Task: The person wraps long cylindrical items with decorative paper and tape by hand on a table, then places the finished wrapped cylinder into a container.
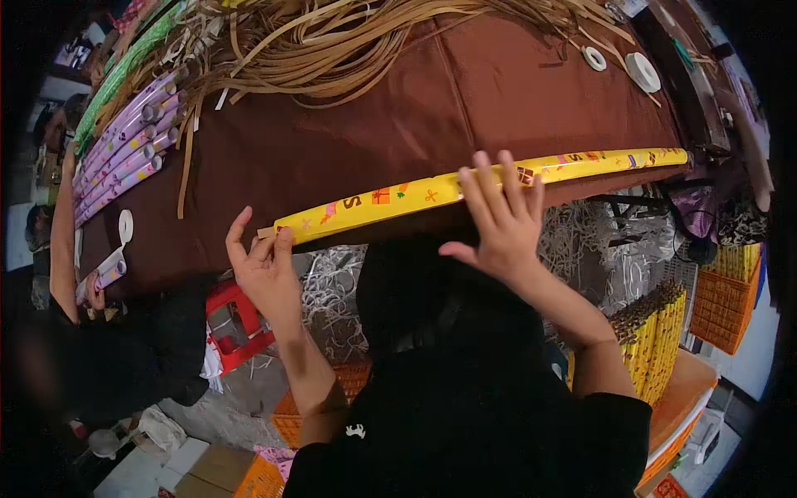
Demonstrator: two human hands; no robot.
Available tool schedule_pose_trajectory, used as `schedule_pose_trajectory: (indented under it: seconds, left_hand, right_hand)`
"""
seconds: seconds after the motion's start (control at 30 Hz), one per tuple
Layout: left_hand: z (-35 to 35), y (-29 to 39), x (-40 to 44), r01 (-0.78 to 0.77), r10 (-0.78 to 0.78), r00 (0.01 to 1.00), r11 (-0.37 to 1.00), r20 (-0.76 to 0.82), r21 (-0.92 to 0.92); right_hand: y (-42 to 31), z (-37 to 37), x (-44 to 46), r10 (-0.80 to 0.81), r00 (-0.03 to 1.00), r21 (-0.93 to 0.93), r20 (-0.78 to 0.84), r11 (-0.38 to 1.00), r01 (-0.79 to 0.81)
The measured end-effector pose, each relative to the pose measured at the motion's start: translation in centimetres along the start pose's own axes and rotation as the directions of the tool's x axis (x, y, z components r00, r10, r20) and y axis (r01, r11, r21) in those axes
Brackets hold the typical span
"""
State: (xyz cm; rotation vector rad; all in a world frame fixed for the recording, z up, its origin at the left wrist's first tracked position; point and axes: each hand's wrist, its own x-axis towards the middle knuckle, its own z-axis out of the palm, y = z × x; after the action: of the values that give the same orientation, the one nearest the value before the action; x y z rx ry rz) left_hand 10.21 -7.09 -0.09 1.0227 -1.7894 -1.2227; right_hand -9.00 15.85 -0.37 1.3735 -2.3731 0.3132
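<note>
A long yellow tube (398, 195) with printed gifts, bows and letters lies along the near edge of the brown-covered table (332, 158). At its left end, my left hand (270, 261) pinches the tube between thumb and fingers, with the index finger raised; a short tan strip end pokes out there. My right hand (502, 220) lies over the tube right of its middle, palm down, fingers spread and thumb stretched out to the left.
Tan strips (332, 62) are heaped at the back, beside purple tubes (133, 145) at left. White tape rolls (642, 72) sit at back right. A co-worker's arm (63, 241) is at far left. Yellow tubes (656, 349) stand at lower right, near an orange basket (724, 307).
</note>
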Motion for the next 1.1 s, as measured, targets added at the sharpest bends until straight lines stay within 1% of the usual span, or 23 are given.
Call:
schedule_pose_trajectory:
  seconds: [0.07, 0.13, 0.17, 0.2, 0.23, 0.27, 0.33, 0.4, 0.43, 0.47, 0.53, 0.63, 0.7, 0.73, 0.77, 0.83, 0.87, 0.9, 0.93, 0.97, 1.0, 1.07, 1.1]
  left_hand:
    - [0.0, 0.1, 0.1, 0.038, -0.037, 0.999, 0.999, 0.008, -0.02]
    - [-0.1, -0.1, 0.2, 0.027, -0.026, 0.999, 0.999, 0.023, -0.029]
    - [-0.1, -0.1, 0.1, 0.014, -0.013, 0.999, 0.999, 0.033, -0.029]
    - [-0.2, -0.1, 0.1, 0.002, -0.001, 0.999, 1.0, 0.042, -0.03]
    - [-0.2, -0.1, 0.1, 0.022, -0.017, 0.999, 0.996, 0.049, -0.091]
    - [-0.2, 0.0, 0.1, 0.018, -0.012, 0.998, 0.995, 0.054, -0.102]
    - [-0.3, 0.3, 0.2, 0.011, -0.002, 0.998, 0.992, 0.066, -0.125]
    - [-0.7, -0.3, 0.6, 0.064, -0.054, 0.996, 0.989, 0.074, -0.136]
    - [-0.9, -0.6, 0.8, 0.084, -0.074, 0.994, 0.987, 0.076, -0.137]
    - [-1.1, -0.8, 1.0, 0.067, -0.063, 0.996, 0.996, 0.068, -0.051]
    - [-1.1, -1.0, 1.0, 0.058, -0.06, 0.997, 0.998, 0.057, 0.033]
    - [-0.8, -0.7, 1.0, 0.108, -0.107, 0.993, 0.994, 0.051, -0.033]
    - [-0.9, -0.8, 1.1, 0.091, -0.088, 0.994, 0.995, 0.064, -0.043]
    - [-0.8, -0.7, 1.1, 0.091, -0.088, 0.994, 0.994, 0.063, -0.055]
    - [-0.7, -0.7, 1.0, 0.092, -0.088, 0.994, 0.994, 0.061, -0.066]
    - [-0.7, -0.5, 1.0, 0.066, -0.064, 0.995, 0.998, 0.074, -0.025]
    - [-0.8, -0.4, 1.0, 0.068, -0.067, 0.995, 0.998, 0.077, -0.009]
    - [-0.8, -0.2, 1.0, 0.07, -0.07, 0.994, 0.998, 0.079, 0.007]
    - [-1.0, -0.1, 0.9, 0.068, -0.068, 0.995, 0.998, 0.074, 0.011]
    - [-1.1, 0.0, 0.9, 0.066, -0.067, 0.995, 0.998, 0.069, 0.016]
    - [-1.3, 0.1, 0.9, 0.064, -0.065, 0.996, 0.998, 0.064, 0.02]
    - [-0.6, 1.6, 0.7, 0.199, -0.188, 0.976, 0.975, 0.112, -0.097]
    - [-0.2, 1.7, 0.8, 0.137, -0.117, 0.987, 0.971, 0.115, -0.195]
  right_hand:
    - [-3.2, 1.1, 0.8, -0.103, 0.993, 0.143, -0.062, 0.983, 0.111]
    - [-6.5, 1.8, 1.7, -0.232, 0.972, 0.187, -0.033, 0.954, 0.234]
    - [-7.9, 1.9, 2.4, -0.263, 0.964, 0.252, -0.039, 0.931, 0.264]
    - [-9.4, 1.9, 3.1, -0.291, 0.955, 0.316, -0.048, 0.903, 0.291]
    - [-10.9, 2.1, 3.6, -0.302, 0.952, 0.396, -0.052, 0.869, 0.297]
    - [-12.3, 2.3, 4.0, -0.311, 0.949, 0.473, -0.057, 0.829, 0.3]
    - [-13.3, 2.0, 4.5, -0.315, 0.948, 0.488, -0.041, 0.822, 0.294]
    - [-13.0, 2.0, 4.3, -0.304, 0.952, 0.467, -0.046, 0.836, 0.289]
    - [-11.9, 1.8, 3.9, -0.311, 0.95, 0.418, -0.021, 0.861, 0.291]
    - [-10.4, 1.6, 3.3, -0.291, 0.957, 0.379, -0.015, 0.884, 0.274]
    - [-6.9, 0.7, 1.8, -0.223, 0.975, 0.301, 0.016, 0.931, 0.208]
    - [-1.3, 0.0, -1.0, -0.122, 0.992, 0.06, 0.024, 0.991, 0.12]
    - [2.5, -0.3, -2.9, -0.086, 0.996, -0.156, 0.037, 0.984, 0.091]
    - [4.1, -0.5, -3.8, -0.044, 0.997, -0.18, 0.059, 0.982, 0.054]
    - [5.9, -0.9, -4.5, -0.022, 0.998, -0.257, 0.056, 0.966, 0.036]
    - [9.4, -1.4, -5.6, 0.015, 0.999, -0.358, 0.045, 0.934, 0.002]
    - [11.2, -1.5, -6.3, 0.033, 0.999, -0.389, 0.029, 0.921, -0.019]
    - [12.6, -1.6, -6.3, 0.035, 0.999, -0.428, -0.027, 0.903, -0.044]
    - [13.5, -2.0, -6.5, 0.101, 0.995, -0.453, -0.026, 0.886, -0.101]
    - [14.6, -2.3, -6.6, 0.126, 0.992, -0.431, -0.03, 0.893, -0.127]
    - [14.1, -2.0, -6.3, 0.127, 0.989, -0.368, -0.074, 0.918, -0.146]
    - [12.1, -1.9, -5.1, 0.156, 0.98, -0.222, -0.122, 0.958, -0.18]
    - [10.0, -1.7, -4.5, 0.162, 0.982, -0.119, -0.1, 0.978, -0.174]
